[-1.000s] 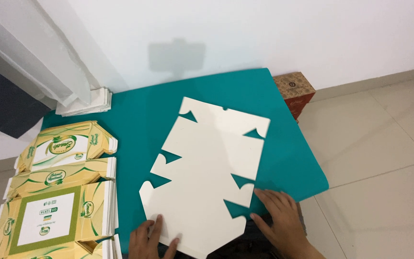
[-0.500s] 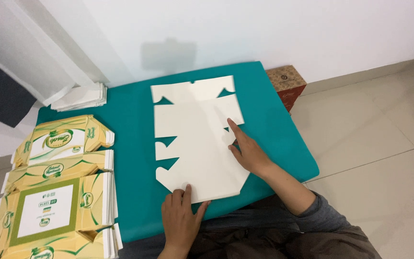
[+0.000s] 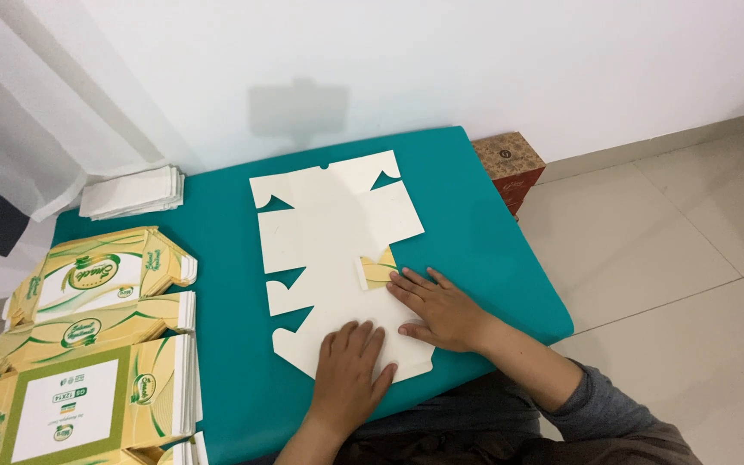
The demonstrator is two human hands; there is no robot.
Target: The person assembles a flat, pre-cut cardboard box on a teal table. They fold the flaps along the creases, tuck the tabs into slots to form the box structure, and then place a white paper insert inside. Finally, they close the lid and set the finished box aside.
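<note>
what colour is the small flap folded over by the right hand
Yellow with green, on the small folded flap of the white flat cardboard cutout; head view.

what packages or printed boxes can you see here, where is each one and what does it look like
Flat box blank: middle of the teal table, white, notched edges, one small yellow flap folded over; left hand and right hand press on it.
Printed folded boxes: left edge of the table, stacked, yellow and green with white panels.
White card stack: far left corner, plain.
Patterned box: on the floor beyond the table's right corner, brown top, red side.
</note>
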